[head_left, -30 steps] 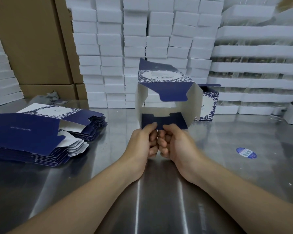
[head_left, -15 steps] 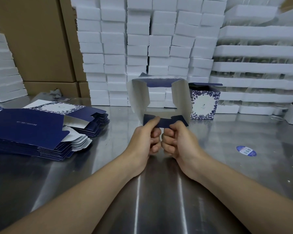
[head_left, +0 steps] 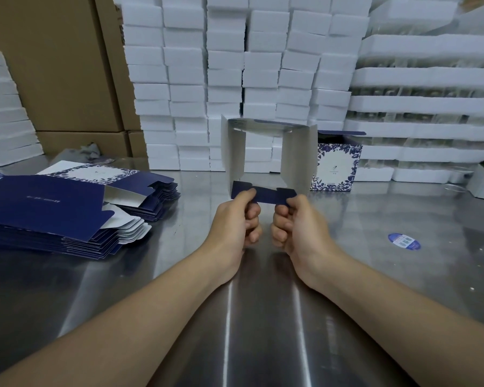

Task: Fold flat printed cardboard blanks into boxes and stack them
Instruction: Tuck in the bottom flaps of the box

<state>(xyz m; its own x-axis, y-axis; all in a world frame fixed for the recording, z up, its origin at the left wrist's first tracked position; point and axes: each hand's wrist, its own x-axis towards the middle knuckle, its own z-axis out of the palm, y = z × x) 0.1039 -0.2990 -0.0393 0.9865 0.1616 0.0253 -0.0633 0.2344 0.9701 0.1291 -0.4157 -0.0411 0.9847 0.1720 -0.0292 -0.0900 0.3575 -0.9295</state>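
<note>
Your left hand and right hand are working side by side over the steel worktop, fingers curled, each pinching the navy bottom flap of the half-formed box, which is standing open just beyond your knuckles. Flat blanks are lying stacked left; a finished box is sitting behind, right.

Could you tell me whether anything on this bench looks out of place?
A blue oval sticker lies alone on the right side of the steel table, away from any box. The stack of flat blanks is fanned unevenly.
</note>
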